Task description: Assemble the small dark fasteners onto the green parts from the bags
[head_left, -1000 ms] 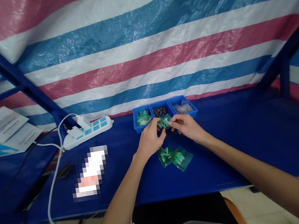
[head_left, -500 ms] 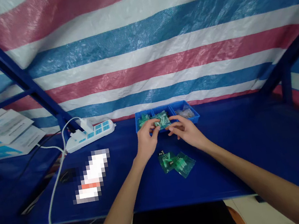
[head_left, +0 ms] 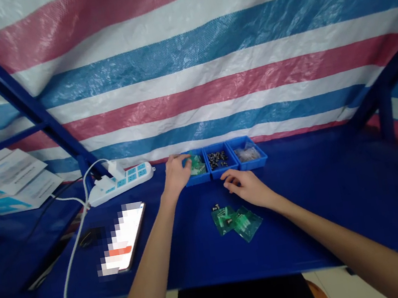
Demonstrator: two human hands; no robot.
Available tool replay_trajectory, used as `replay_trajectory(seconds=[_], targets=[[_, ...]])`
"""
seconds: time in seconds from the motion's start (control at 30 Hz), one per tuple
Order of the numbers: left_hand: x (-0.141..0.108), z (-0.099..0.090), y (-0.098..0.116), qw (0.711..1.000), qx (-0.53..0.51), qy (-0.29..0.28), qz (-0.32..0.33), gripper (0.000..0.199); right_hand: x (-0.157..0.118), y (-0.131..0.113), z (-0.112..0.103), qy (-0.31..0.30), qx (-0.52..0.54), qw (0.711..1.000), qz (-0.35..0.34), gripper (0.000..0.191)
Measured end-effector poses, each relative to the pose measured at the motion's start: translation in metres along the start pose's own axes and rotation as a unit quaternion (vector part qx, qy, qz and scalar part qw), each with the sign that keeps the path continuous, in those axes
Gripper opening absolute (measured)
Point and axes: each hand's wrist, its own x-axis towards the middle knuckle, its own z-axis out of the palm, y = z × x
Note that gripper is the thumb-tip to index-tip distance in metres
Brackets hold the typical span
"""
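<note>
Three blue bins stand side by side at the back of the table. My left hand (head_left: 179,172) is at the left bin (head_left: 204,178), its fingers curled beside the green bags (head_left: 197,163) inside; whether it holds one is unclear. The middle bin (head_left: 224,170) holds small dark metal parts (head_left: 217,159), and the right bin (head_left: 253,164) holds clear plastic bags (head_left: 247,153). Over the table in front of the bins, my right hand (head_left: 245,184) has loosely bent fingers, with nothing visible in them. Nearer me lie two green bags (head_left: 247,223) with small pieces inside, partly overlapping, and a small metal part (head_left: 215,208).
A white power strip (head_left: 128,181) with plugs and a white cable stands at the back left. A lit phone (head_left: 128,239) lies in front of it. White boxes (head_left: 16,177) are stacked at the far left, behind a blue frame bar.
My hands have parted. The green bag between them is no longer there; my left hand has moved left to the left bin, and my right hand has dropped slightly nearer me.
</note>
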Motion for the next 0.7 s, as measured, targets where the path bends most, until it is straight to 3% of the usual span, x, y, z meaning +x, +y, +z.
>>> replay_trajectory(seconds=[0.17, 0.37, 0.43, 0.57, 0.7], targets=[[-0.037, -0.01, 0.01, 0.995, -0.01, 0.062, 0.071, 0.028, -0.003, -0.004, 0.001, -0.02, -0.052, 0.998, -0.024, 0.016], [-0.08, -0.008, 0.016, 0.994, -0.027, 0.079, 0.074, 0.026, -0.004, -0.006, -0.001, -0.024, -0.092, 0.994, -0.044, 0.015], [-0.093, -0.005, 0.019, 0.993, -0.058, 0.029, 0.097, 0.024, -0.003, -0.007, -0.001, -0.029, -0.104, 0.993, -0.051, 0.015], [-0.11, -0.003, 0.022, 0.976, -0.11, -0.159, 0.104, 0.024, -0.003, -0.008, -0.001, -0.049, -0.114, 0.99, -0.063, 0.016], [-0.113, -0.005, 0.02, 0.968, -0.091, -0.209, 0.107, 0.028, -0.004, -0.01, -0.001, -0.065, -0.114, 0.989, -0.065, 0.016]])
